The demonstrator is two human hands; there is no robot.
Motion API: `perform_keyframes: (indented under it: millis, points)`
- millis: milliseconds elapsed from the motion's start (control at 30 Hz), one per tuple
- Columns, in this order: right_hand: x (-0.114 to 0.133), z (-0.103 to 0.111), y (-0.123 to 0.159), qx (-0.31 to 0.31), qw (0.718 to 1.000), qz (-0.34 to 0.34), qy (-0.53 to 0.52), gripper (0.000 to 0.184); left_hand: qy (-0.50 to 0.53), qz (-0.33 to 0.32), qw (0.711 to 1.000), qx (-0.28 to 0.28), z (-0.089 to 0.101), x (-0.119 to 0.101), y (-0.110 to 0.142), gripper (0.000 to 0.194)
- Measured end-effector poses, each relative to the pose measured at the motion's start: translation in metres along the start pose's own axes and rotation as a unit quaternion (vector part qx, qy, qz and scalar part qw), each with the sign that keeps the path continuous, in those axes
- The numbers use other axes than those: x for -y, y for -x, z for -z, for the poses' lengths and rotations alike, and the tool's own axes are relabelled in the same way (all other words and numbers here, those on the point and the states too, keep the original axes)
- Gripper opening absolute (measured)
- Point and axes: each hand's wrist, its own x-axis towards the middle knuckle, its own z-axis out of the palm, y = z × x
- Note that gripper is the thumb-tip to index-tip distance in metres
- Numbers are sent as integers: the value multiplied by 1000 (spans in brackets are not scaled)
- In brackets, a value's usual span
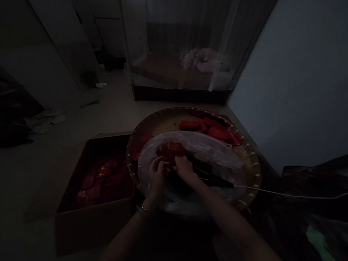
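Note:
In dim light, a red packet with gold print lies between my two hands. My left hand has its fingers curled and pinched at the packet's lower left edge. Closed on its lower right side is my right hand. Under the packet and hands is a dark device, its shape partly hidden, with a white cord running off to the right. Clear plastic sheeting surrounds the device inside a round woven tray.
More red packets lie at the tray's far right. An open cardboard box of red packets stands to the left. A netted bed is ahead, a pale wall at right, and dark bags lie lower right.

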Motion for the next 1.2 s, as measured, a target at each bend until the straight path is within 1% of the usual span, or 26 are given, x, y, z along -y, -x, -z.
perform_keyframes:
  millis: [67,133,200,233,267,300,333,367,400,467,500,533,600,700,833,933,1000,1033,1100,1200]
  points:
    - [-4,3,0,-5,1000,6,-6,18,-44,-38,998,-9,0,1,2,31]
    - [-11,11,3,-37,999,15,-24,21,-116,-121,986,-20,1,2,4,30]
    - [-19,21,8,-83,994,34,-58,27,-209,-220,953,-23,1,2,7,40]
    - [-23,26,12,-98,991,54,-78,30,-255,-255,933,-16,1,3,9,47]
    - [-27,30,16,-107,986,81,-100,32,-295,-271,916,-1,2,4,10,50]
    - [-31,34,21,-112,980,111,-124,33,-324,-268,907,24,3,5,10,49]
    - [-33,38,25,-122,971,138,-153,34,-340,-247,906,55,3,7,11,43]
    - [-36,40,30,-143,960,152,-185,35,-344,-214,910,86,4,8,11,36]
    - [-37,41,33,-177,949,146,-218,35,-337,-175,918,113,4,10,11,30]
    - [-37,40,39,-259,924,87,-267,37,-303,-111,936,138,3,12,12,26]
    - [-36,38,42,-288,914,56,-279,39,-284,-91,945,137,2,12,13,27]
    - [-34,37,43,-303,909,35,-284,40,-265,-79,952,133,1,12,13,27]
    - [-30,33,45,-305,909,30,-282,39,-240,-64,960,127,-1,9,13,25]
    - [-25,29,48,-317,910,50,-263,37,-220,-49,966,125,-4,4,13,23]
    - [-24,28,50,-340,903,67,-254,30,-199,-40,971,123,-5,0,14,21]
    - [-28,32,50,-358,898,24,-255,24,-185,-46,972,138,-6,-2,16,20]
    - [-30,37,52,-363,905,-3,-220,23,-190,-55,968,153,-5,-2,18,21]
    - [-30,40,54,-357,913,0,-198,23,-200,-60,965,158,-5,-1,19,20]
    - [-31,43,58,-330,928,34,-172,25,-223,-73,960,155,-5,-1,20,19]
    - [-33,42,64,-276,934,86,-210,26,-223,-73,963,133,-4,0,19,17]
